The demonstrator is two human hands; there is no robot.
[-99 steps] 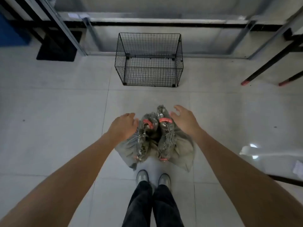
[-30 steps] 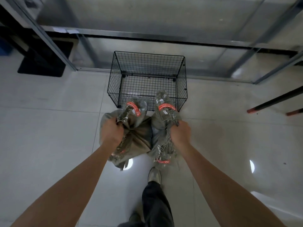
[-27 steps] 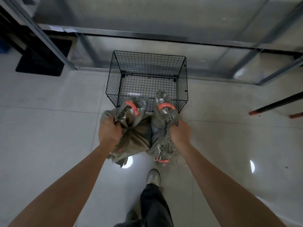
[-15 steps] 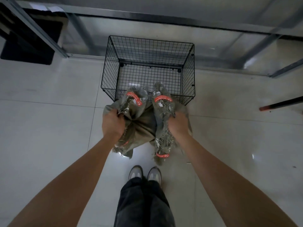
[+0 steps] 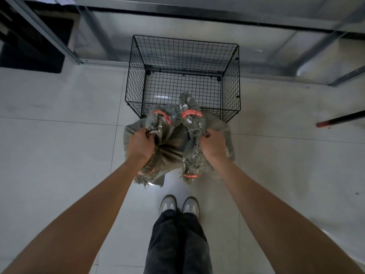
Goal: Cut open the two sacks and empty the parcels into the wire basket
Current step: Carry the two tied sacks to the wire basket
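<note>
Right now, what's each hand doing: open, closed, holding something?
Left hand: closed, gripping the left sack.
Right hand: closed, gripping the right sack.

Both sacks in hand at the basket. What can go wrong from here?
1. The left hand and right hand each grip a sack; the red ties are on, no cutter in view, so cutting likely means putting one down first.
2. Frayed weave hangs at the basket wall and may snag the wire.
</note>
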